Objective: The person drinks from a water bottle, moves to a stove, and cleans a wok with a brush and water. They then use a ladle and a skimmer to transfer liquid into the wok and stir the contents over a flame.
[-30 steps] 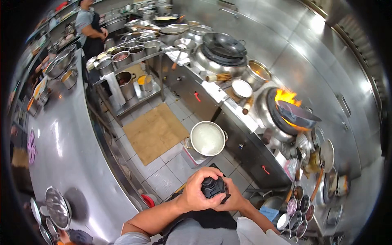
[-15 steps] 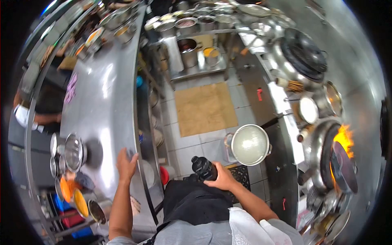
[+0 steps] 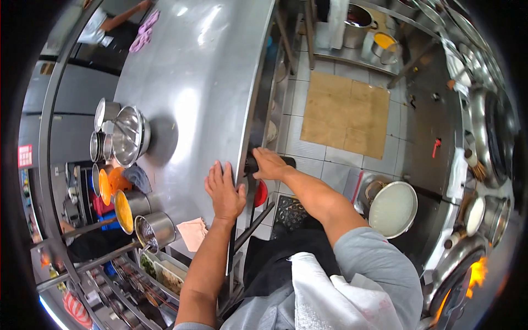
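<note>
My left hand [image 3: 224, 192] lies on the steel counter [image 3: 212, 110], close to its right edge, with fingers stretched out and nothing in them. Beside it, just past that edge, my right hand [image 3: 269, 164] is wrapped round a dark bottle [image 3: 251, 165]. Most of the bottle is hidden by the hand and the counter edge. Below my right hand, a red round item [image 3: 260, 193] shows partly on the lower shelf. A folded pinkish cloth [image 3: 192, 234] rests on the counter near my left forearm.
Metal bowls [image 3: 127, 136] and pots with yellow [image 3: 124, 213] and dark contents [image 3: 155, 231] line the counter's left side. A large pot of pale liquid [image 3: 393, 209] stands at right. Flames [image 3: 477, 276] rise by a wok. Cardboard [image 3: 345, 113] covers floor tiles. Another person's arm [image 3: 124, 19] shows upper left.
My view has swung toward the counter. My right hand has carried the bottle from in front of my apron to the counter's edge. My left hand now touches the countertop.
</note>
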Action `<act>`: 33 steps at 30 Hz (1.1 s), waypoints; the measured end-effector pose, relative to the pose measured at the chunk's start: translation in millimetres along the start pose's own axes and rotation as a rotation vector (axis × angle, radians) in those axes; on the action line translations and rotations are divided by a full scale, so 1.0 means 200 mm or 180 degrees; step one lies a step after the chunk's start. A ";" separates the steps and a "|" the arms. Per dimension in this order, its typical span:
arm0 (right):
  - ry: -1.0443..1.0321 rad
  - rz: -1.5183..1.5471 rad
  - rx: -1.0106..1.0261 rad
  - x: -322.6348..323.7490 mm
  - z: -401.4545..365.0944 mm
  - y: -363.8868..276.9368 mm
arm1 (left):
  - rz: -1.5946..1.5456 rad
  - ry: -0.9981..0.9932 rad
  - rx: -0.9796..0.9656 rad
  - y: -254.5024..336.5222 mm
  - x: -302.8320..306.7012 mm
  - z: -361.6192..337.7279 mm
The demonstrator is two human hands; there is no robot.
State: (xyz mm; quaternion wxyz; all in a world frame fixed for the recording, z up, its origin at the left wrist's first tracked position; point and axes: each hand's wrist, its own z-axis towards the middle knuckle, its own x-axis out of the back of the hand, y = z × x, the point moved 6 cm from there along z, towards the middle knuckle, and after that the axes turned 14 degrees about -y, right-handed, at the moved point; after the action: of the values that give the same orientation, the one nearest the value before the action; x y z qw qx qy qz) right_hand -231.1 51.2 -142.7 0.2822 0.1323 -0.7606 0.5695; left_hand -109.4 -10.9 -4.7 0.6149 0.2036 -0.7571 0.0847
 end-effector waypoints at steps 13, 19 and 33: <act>-0.0279 -0.0430 0.0716 -0.35 0.49 -0.07 | -0.0253 -0.0056 0.0020 -0.02 0.04 0.00; 0.0370 -0.0429 0.0518 -0.38 0.24 0.07 | -0.0252 -0.0004 0.0000 -0.03 0.05 -0.01; 0.0802 0.0994 -0.2642 -0.81 -2.08 0.55 | -0.0277 0.0197 -0.0233 -0.02 0.04 -0.08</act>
State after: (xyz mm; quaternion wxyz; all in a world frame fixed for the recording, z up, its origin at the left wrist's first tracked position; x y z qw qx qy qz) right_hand -41.8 458.3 -243.0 0.3125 -0.1784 -0.8949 0.2640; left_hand -94.6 -10.1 5.9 0.6482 0.2110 -0.7307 0.0364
